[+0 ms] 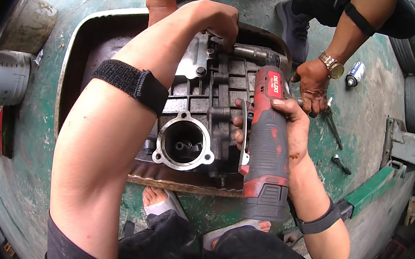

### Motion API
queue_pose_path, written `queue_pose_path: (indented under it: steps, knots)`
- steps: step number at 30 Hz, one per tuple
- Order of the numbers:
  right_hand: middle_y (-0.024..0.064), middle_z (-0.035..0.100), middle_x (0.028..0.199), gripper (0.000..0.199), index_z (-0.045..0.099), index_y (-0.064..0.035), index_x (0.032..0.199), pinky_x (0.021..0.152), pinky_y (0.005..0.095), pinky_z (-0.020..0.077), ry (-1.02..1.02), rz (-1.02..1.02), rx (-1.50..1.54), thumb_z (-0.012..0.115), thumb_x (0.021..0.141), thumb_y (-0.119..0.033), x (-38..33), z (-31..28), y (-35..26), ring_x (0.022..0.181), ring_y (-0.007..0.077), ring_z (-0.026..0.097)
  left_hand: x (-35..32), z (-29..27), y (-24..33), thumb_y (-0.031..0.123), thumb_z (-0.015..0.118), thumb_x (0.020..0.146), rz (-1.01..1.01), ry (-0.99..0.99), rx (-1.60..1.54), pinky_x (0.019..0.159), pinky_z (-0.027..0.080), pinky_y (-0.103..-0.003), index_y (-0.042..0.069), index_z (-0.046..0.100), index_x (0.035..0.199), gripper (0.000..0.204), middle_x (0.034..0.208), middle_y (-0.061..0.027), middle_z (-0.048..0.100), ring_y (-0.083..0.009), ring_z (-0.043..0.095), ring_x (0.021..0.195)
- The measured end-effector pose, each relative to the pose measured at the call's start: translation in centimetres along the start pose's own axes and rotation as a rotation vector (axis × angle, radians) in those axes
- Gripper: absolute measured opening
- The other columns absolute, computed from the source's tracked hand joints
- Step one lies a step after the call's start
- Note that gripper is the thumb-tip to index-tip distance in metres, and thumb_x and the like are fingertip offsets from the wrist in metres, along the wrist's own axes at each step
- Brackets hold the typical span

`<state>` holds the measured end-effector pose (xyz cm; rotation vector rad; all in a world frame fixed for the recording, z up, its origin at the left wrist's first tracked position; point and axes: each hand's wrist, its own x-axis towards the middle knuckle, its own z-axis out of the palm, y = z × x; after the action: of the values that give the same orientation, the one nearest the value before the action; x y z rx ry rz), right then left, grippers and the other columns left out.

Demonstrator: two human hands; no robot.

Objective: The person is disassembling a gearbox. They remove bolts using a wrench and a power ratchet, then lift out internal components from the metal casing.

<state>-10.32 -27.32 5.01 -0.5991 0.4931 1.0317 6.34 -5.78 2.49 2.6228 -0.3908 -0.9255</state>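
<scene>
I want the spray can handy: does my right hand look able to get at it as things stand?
Probably not: your right hand grips the red-and-grey power tool, and another person's hand sits close to the way toward the spray can.

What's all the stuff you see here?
Cordless ratchet: 1, red and grey, right hand
Ribbed metal housing: 1, grey, tray
Tray: 1, tan rim, floor
Spray can: 1, white and blue, right
Hand tools: at least 2, dark, right
Buckets: 2, whitish and grey, left
Tyres: several, black, upper right
Steel arm: 1, green, right
Coworker's arms: 2, bare, top
Watch: 1, metallic gold, coworker's wrist
Arm straps: 3, black, on arms
Left hand: 1, bare, upper housing
Right hand: 1, bare, on ratchet
</scene>
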Motion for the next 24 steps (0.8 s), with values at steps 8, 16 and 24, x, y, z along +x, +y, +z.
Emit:
queue_pose_path:
  steps: [8, 16, 24]
  knots:
    - [0.0225, 0.061, 0.102, 0.050, 0.050, 0.0003, 0.115, 0.074, 0.0561, 0.0551, 0.182, -0.066, -0.092, 0.061, 0.079, -0.032, -1.2, 1.8, -0.7, 0.086, 0.0383, 0.065, 0.7, 0.3, -0.9, 0.024, 0.076, 0.064, 0.024, -0.025, -0.070, 0.063, 0.048, -0.035, 0.003, 0.072, 0.086, 0.031, 0.077, -0.0090, 0.068, -0.0203, 0.061, 0.068]
    - [0.0193, 0.062, 0.096, 0.047, 0.053, 0.0006, 0.108, 0.065, 0.0555, 0.0539, 0.137, 0.117, -0.046, 0.060, 0.077, -0.035, -1.2, 4.1, -3.6, 0.080, 0.0373, 0.063, 1.0, 0.5, -1.5, 0.024, 0.075, 0.067, 0.043, -0.079, -0.097, 0.071, 0.050, -0.033, 0.005, 0.074, 0.093, 0.032, 0.084, -0.0096, 0.072, -0.0191, 0.064, 0.076]
    - [0.0150, 0.058, 0.099, 0.052, 0.047, -0.0074, 0.120, 0.062, 0.0606, 0.0517, 0.238, 0.052, -0.111, 0.059, 0.074, -0.029, -1.0, 2.9, -1.8, 0.078, 0.0343, 0.063, 1.1, 0.6, -1.7, 0.023, 0.074, 0.067, 0.032, -0.087, -0.115, 0.075, 0.050, -0.033, 0.004, 0.074, 0.094, 0.032, 0.089, -0.0098, 0.073, -0.0196, 0.066, 0.081]
